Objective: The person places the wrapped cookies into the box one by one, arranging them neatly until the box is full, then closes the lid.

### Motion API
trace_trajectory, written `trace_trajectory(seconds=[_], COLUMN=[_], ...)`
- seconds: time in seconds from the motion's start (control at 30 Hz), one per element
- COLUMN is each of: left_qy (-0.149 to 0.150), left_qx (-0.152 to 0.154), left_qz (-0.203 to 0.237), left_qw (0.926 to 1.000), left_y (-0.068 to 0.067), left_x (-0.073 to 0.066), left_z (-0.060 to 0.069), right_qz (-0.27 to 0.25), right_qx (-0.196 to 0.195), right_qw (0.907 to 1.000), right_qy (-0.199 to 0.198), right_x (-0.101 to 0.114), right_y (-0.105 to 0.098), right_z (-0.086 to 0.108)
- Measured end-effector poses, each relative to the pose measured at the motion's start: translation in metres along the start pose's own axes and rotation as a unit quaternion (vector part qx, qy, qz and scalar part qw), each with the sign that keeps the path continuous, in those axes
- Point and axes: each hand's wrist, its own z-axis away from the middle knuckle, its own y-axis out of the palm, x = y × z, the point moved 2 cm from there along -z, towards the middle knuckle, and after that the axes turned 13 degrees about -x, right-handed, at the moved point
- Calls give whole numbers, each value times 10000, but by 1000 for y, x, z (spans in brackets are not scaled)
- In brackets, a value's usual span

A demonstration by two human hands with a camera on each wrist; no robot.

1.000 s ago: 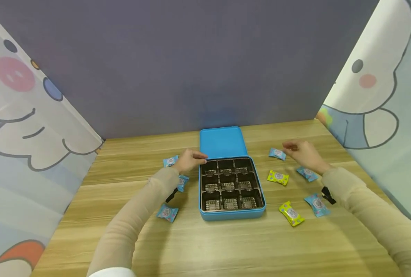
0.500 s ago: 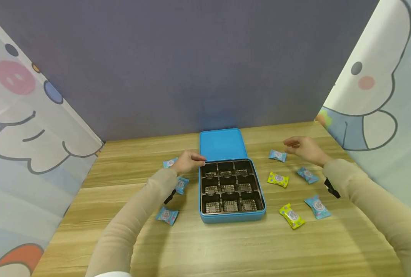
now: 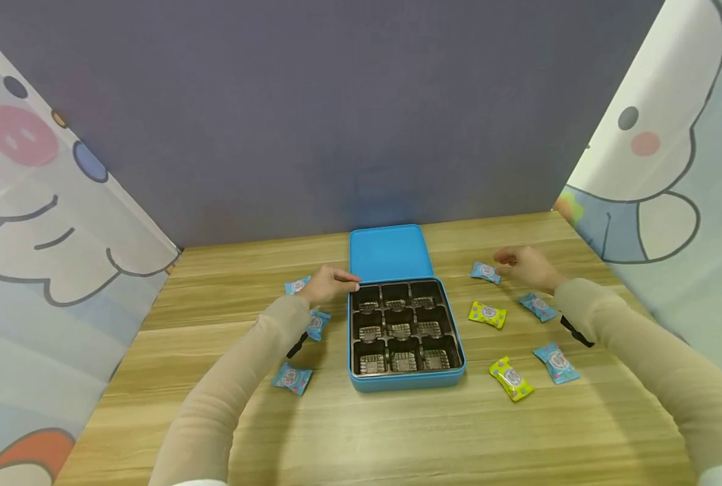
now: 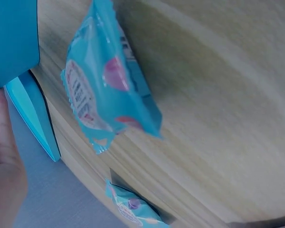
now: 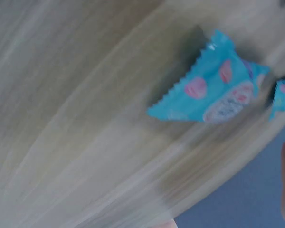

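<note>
Blue wrapped candy (image 3: 485, 273): on table (image 3: 397, 432), two o'clock from blue box (image 3: 408, 383). Presumably light, slick-skinned, firm-cored; pinch across its middle. Right hand (image 3: 527, 266): fingers parted, just beside candy. Left hand (image 3: 329, 283): fingers straight, against box's ten-o'clock corner.

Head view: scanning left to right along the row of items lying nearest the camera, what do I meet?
Left-hand blue packet → open blue box → nearer yellow packet → nearest right-hand blue packet.
</note>
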Motion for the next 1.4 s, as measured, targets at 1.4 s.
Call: trace_trajectory(seconds=[1.4], left_qy=[-120], left_qx=[18], left_qz=[327], left_qw=[9994], left_y=[1], left_x=[5], left_z=[-3], right_qz=[-604], right_qx=[221], right_qw=[9970], right_qy=[425], right_x=[-17], right_y=[27], right_z=[-14])
